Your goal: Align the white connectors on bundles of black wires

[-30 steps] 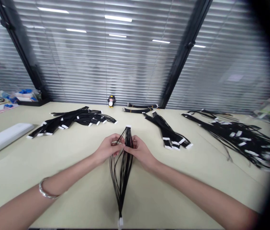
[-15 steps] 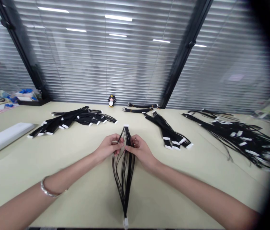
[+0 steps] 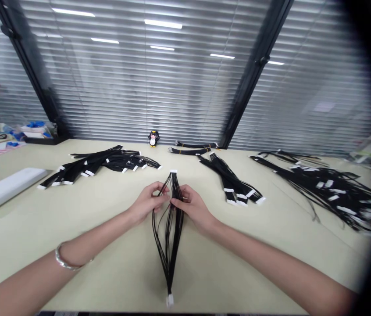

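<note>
Between my hands a wire harness (image 3: 169,245) of thin black wires runs lengthwise, with a white connector (image 3: 173,171) at its far end and another white connector (image 3: 170,300) near the table's front edge. My left hand (image 3: 151,199) pinches a few wires on the left side, drawn apart from the rest. The main bunch lies in the closed fingers of my right hand (image 3: 190,204), thumb on top. Below the hands the wires bow outward and meet again at the near connector. Some fingertips are hidden behind the wires.
Similar harnesses lie in a left pile (image 3: 103,163), a right group (image 3: 233,180) and a larger far-right heap (image 3: 333,188). Tied black bundles (image 3: 192,150) and a penguin figurine (image 3: 153,139) stand near the blinds. A white power bank (image 3: 11,188) is at the left.
The separated wires on the left have shifted slightly left, widening the gap from the main bunch. The near connector has moved a little up and left. Both hands keep their hold.
</note>
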